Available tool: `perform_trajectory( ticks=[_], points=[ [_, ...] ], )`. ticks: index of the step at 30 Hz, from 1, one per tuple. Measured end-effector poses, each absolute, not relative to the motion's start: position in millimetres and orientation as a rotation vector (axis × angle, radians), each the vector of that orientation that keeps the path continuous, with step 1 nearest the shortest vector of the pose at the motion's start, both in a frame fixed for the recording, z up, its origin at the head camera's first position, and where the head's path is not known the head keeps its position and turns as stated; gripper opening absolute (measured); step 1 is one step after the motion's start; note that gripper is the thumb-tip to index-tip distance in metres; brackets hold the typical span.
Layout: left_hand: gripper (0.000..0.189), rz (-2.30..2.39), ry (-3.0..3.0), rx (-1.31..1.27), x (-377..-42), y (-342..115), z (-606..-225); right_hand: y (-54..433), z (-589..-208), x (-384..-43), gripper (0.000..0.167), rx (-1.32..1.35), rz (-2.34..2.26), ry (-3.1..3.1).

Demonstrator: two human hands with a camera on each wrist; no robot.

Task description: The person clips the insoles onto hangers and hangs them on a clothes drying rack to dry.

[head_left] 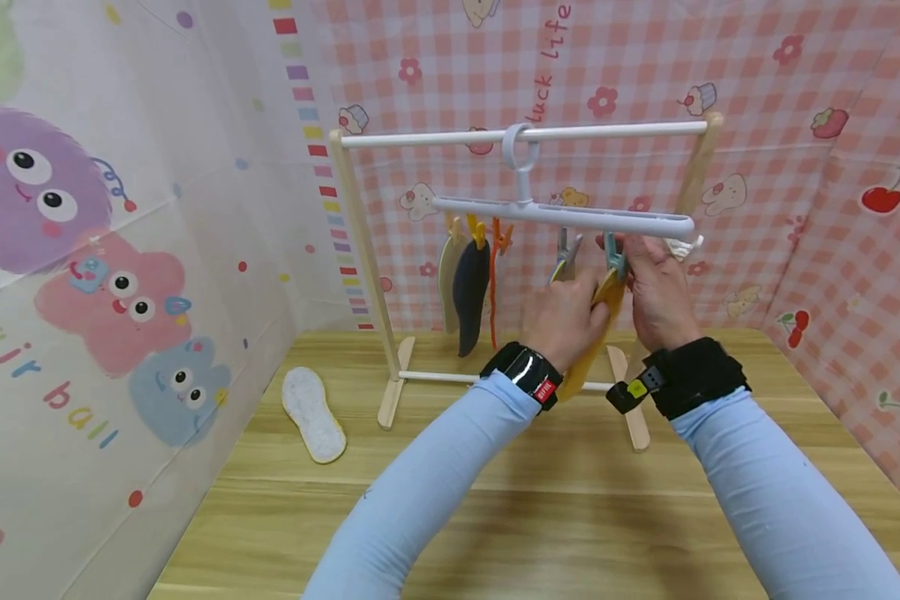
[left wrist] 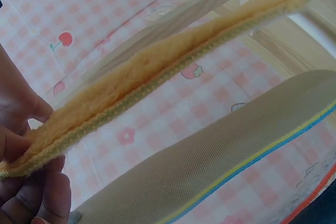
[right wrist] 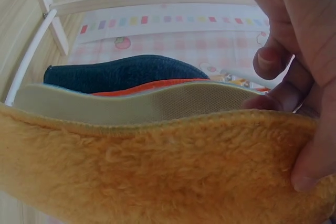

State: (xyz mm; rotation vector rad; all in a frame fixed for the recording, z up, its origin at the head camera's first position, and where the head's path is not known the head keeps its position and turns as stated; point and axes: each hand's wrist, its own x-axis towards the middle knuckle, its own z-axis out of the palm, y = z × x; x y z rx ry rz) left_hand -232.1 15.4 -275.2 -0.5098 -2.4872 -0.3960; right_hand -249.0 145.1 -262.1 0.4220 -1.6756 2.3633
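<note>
In the head view my left hand (head_left: 565, 315) grips an orange fuzzy insole (head_left: 583, 377) near its upper end, under the right half of the grey hanger (head_left: 570, 215). My right hand (head_left: 658, 292) pinches a teal clothespin (head_left: 615, 254) at the insole's top. Whether its jaws bite the insole is hidden by fingers. Just left hangs a beige mesh insole (left wrist: 220, 156) with a yellow-and-blue edge, beneath a grey clothespin (head_left: 566, 247). Fingers (right wrist: 307, 169) touch the orange insole's fuzzy face in the right wrist view.
Further left hang a dark blue insole (head_left: 471, 292), a pale insole (head_left: 448, 279) and an orange-red one (head_left: 493, 300), with clothespins above. A white rod (head_left: 420, 138) on wooden posts carries the hanger. A light grey insole (head_left: 312, 414) lies on the wooden table (head_left: 285, 517).
</note>
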Motion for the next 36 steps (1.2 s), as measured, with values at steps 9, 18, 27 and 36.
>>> perform_trajectory(
  ticks=[9, 18, 27, 36],
  points=[
    [0.02, -0.382, -2.552, -0.503, -234.8, 15.6, -279.0, 147.1, -264.3, -246.1, 0.04, 0.365, 2.392, -1.714],
    [0.022, -0.335, -2.614, -0.509, -235.5, 11.9, -291.2, 149.1, -272.7, -246.9, 0.052, 0.411, 2.353, -1.808],
    [0.02, -0.324, -2.611, -0.505, -233.9, 10.3, -308.8, 151.2, -287.5, -246.8, 0.06, 0.374, 2.364, -1.809],
    [0.021, -0.261, -2.647, -0.494, -229.9, 7.1, -325.7, 157.3, -307.2, -243.2, 0.063, 0.299, 2.367, -1.85]
  ],
)
